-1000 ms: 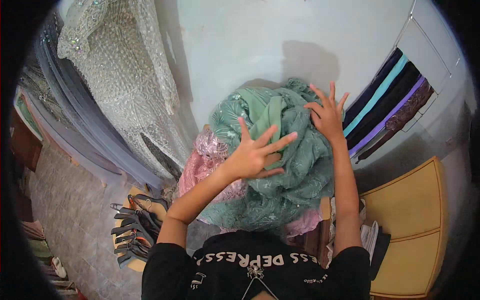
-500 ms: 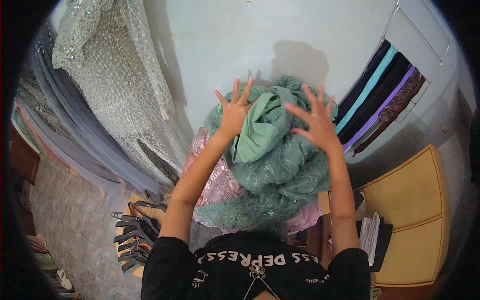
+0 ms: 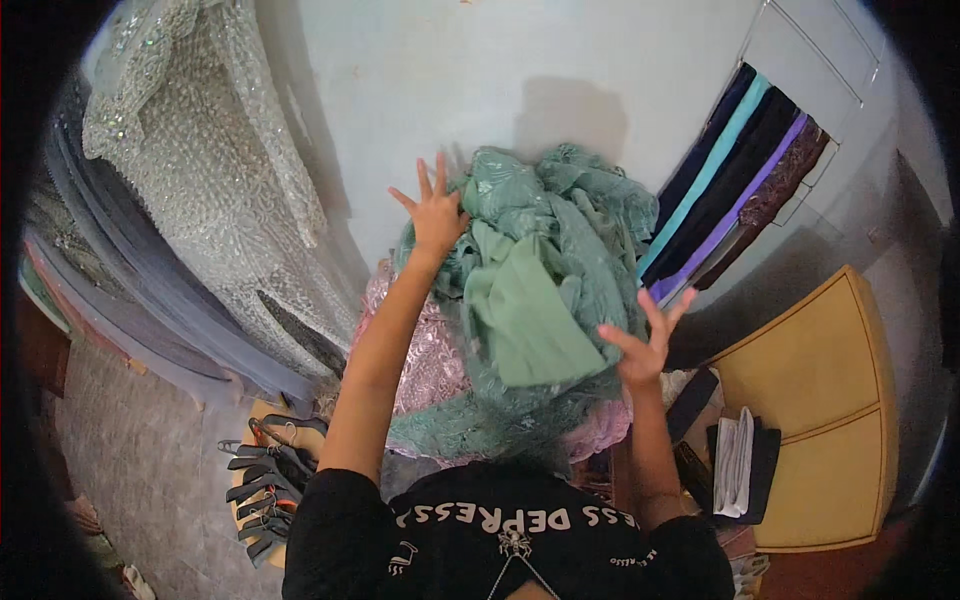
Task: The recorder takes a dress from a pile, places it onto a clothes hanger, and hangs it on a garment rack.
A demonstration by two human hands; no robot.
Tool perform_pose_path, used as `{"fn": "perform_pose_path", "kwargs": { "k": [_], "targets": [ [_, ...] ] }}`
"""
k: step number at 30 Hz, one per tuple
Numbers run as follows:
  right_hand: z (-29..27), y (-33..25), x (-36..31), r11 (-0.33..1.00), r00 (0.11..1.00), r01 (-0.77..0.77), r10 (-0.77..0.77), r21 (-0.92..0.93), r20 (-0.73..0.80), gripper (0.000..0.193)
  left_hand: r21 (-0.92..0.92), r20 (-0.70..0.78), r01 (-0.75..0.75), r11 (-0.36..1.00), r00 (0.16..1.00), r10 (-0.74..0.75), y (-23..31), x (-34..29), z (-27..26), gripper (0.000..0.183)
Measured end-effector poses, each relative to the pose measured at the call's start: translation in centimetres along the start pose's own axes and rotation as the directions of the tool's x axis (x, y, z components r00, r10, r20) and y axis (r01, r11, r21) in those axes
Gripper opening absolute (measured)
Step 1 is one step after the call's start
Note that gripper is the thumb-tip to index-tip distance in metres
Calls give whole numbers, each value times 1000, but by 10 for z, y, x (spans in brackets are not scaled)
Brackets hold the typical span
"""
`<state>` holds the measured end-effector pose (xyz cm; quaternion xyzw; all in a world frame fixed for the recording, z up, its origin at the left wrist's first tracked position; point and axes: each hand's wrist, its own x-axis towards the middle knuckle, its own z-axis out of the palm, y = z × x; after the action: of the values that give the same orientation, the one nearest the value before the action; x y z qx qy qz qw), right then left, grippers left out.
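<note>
Before me lies a bunched heap of sage-green lace garment (image 3: 600,250), its smooth light green lining (image 3: 520,305) folded out across the middle. At the heap's upper left, my left hand (image 3: 437,222) pinches the cloth between thumb and forefinger, the other fingers spread upward. My right hand (image 3: 645,345) is at the lower right edge of the heap, fingers apart, with no cloth seen in its grip. Underneath, a pink sequined garment (image 3: 430,350) shows at the left and along the bottom.
Pale beaded dress (image 3: 220,150) and grey-blue tulle (image 3: 170,270) hang at the left. Black hangers (image 3: 270,480) lie on a yellow seat below them. A wire rack with folded cloths (image 3: 730,190) leans at the right, near a yellow padded chair (image 3: 810,420). A pale wall stands behind.
My left hand has moved left and slightly up; my right hand has dropped toward me. The light green lining has unfolded downward, and the green heap has changed shape.
</note>
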<state>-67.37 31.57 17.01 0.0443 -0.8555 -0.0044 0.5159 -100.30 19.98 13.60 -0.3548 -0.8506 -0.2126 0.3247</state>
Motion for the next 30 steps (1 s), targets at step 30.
{"fn": "perform_pose_path", "kwargs": {
  "k": [30],
  "targets": [
    [-96, 0, -47, 732, 755, -603, 395, -317, -523, 15, 40, 24, -475, 879, 880, 475, 53, 23, 19, 33]
  ]
}}
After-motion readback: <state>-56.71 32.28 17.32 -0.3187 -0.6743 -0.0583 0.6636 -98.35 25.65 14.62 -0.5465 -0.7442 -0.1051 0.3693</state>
